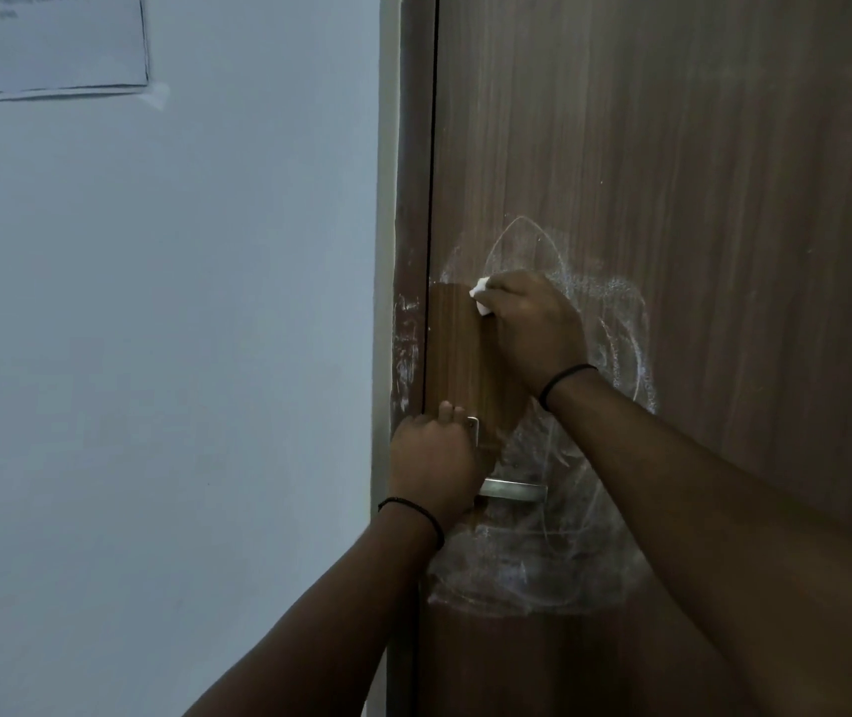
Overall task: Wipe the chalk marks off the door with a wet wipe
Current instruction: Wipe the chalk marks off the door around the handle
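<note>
A brown wooden door (698,147) fills the right half of the head view. White chalk marks (615,313) curl around its middle and smear lower down. My right hand (532,328) presses a white wet wipe (480,296) flat on the door; only the wipe's edge shows past my fingers. A darker, clean strip (457,354) runs down from the wipe near the door's left edge. My left hand (431,465) is closed on the metal door handle (514,491), whose lever sticks out to the right.
The brown door frame (408,323) carries white chalk smudges beside the clean strip. A pale wall (154,354) takes up the left half, with a printed paper notice (54,41) stuck at its top left.
</note>
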`<state>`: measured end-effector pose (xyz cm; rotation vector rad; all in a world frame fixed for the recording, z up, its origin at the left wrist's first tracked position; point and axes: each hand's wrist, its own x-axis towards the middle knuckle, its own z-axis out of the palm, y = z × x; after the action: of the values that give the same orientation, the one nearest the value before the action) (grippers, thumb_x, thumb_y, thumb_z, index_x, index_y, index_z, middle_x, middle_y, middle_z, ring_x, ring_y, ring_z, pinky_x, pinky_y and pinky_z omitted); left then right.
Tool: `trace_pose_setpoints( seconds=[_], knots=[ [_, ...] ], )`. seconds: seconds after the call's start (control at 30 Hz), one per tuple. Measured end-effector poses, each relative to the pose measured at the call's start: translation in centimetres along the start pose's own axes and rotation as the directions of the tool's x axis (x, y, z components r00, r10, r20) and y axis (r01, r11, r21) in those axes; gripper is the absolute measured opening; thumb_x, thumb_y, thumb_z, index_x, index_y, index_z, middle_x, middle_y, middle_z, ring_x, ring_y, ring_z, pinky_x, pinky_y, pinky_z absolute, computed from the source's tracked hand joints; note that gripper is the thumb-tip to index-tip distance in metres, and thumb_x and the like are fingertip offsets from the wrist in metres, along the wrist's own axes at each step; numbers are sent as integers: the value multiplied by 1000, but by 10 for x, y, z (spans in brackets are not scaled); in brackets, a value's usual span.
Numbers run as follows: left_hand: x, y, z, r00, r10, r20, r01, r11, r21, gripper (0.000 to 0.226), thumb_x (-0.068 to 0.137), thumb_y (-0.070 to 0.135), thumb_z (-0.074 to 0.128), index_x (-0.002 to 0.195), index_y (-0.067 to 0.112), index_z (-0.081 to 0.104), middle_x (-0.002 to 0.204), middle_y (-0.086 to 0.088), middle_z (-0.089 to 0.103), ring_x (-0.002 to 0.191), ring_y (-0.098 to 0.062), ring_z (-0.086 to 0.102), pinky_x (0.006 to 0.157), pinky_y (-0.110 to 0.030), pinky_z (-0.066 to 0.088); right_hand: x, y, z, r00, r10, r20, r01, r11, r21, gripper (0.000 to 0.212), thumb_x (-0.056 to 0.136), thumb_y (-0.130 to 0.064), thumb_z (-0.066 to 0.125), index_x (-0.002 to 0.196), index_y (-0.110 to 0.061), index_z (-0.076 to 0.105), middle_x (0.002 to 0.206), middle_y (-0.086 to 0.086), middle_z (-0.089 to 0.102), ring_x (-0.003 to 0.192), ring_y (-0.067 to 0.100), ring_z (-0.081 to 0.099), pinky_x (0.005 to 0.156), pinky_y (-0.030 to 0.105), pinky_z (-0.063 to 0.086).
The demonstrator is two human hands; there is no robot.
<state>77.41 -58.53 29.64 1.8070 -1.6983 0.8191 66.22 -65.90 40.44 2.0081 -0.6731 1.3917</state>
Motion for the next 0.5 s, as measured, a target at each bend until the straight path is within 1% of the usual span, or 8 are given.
trace_pose_setpoints(
  seconds=[0.07,0.13,0.2,0.23,0.3,0.37,0.43,0.5],
  knots=[
    [-2,-5,6,999,-6,-49,3,999,-51,36,87,23,47,118,16,63,125,-3,65,111,-21,61,91,-32,43,6,-7,5,996,-51,79,58,995,-79,25,93,-3,59,116,1,68,128,18,64,119,36,61,95,48,54],
    [-1,-10,11,997,-7,-82,-2,994,-110,44,91,21,45,132,14,57,138,-5,58,131,-22,49,107,-35,37,0,-11,12,961,-153,230,183,976,-116,39,95,-4,53,134,-3,56,146,14,51,134,32,49,109,50,43],
    [4,-12,12,992,-5,-128,-11,992,-129,49,94,20,43,143,12,48,147,-6,49,141,-22,39,116,-37,29,-14,-3,17,919,-266,291,321,934,-159,47,96,-9,53,142,-5,48,153,10,43,142,28,40,116,48,29],
    [7,-13,11,989,3,-150,-24,990,-138,51,95,20,43,145,11,44,149,-7,46,143,-23,36,118,-37,26,-20,2,17,905,-285,315,352,918,-184,49,99,-12,49,147,-5,41,157,10,37,145,27,33,119,46,20],
    [11,-15,12,988,42,-151,-65,987,-150,55,96,19,42,150,10,35,156,-7,35,147,-22,26,121,-37,18,-26,10,16,909,-220,353,313,920,-235,53,105,-18,35,155,-6,21,163,11,18,152,26,14,124,43,7],
    [14,-16,14,988,84,-131,-103,984,-146,61,97,18,38,155,12,20,161,-5,20,151,-19,11,123,-36,9,-20,15,15,949,-66,308,165,937,-308,57,106,-24,26,157,-7,6,165,11,4,153,25,-1,125,43,2],
    [18,-18,17,989,95,-113,-112,982,-153,64,99,20,35,156,15,8,164,-3,7,151,-17,-1,124,-35,3,-4,9,15,962,54,268,38,944,-327,61,106,-33,20,156,-6,-2,165,10,-6,152,24,-9,125,42,-1],
    [21,-16,21,991,87,-104,-106,978,-182,64,101,24,34,156,17,2,164,-1,1,151,-16,-6,124,-37,5,12,-2,20,954,78,288,-4,969,-248,64,105,-40,18,156,-8,-5,165,8,-10,152,21,-12,124,39,-6]
  ],
)
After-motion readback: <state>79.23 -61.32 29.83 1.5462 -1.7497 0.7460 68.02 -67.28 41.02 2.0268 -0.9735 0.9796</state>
